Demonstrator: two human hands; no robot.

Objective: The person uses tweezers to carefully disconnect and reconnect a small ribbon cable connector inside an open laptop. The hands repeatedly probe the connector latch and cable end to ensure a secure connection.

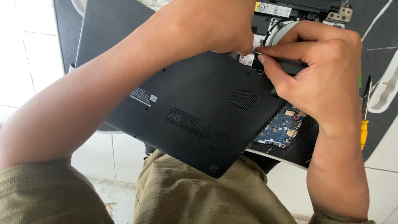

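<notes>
Right hand (pixel 323 79): fingers (pixel 273 52) closed in a pinch on the far right corner of the black bottom cover (pixel 195 103), thumb on top, remaining fingers curled beneath. Left hand (pixel 219 29): curled knuckles-down against the cover's far edge, just beside the right thumb; fingertips hidden, so cannot tell whether gripping or only pressing.

Bottom cover: tilted across the lap and the near edge of the tabletop (pixel 373 25), underside up, already raised at the right side, with the blue circuit board (pixel 277 124) showing below it.

Judgement on handling: keep the pinch on the rim only, clear of the board. Lift evenly and slowly; avoid twisting the thin plastic. Steady the far edge with the left hand while raising the right corner. Stop at any resistance and check for a clip or a screw not yet out.

Edges and room: fan (pixel 282 31) and metal hinge (pixel 340 14) close beyond the fingers at far right, so little slack there. Yellow-handled screwdriver (pixel 364 120) lying to the right, near the right wrist; mind the elbow. Near corner of the cover overhanging the lap, unsupported. More open room to the left, over the white floor tiles (pixel 25 49).
</notes>
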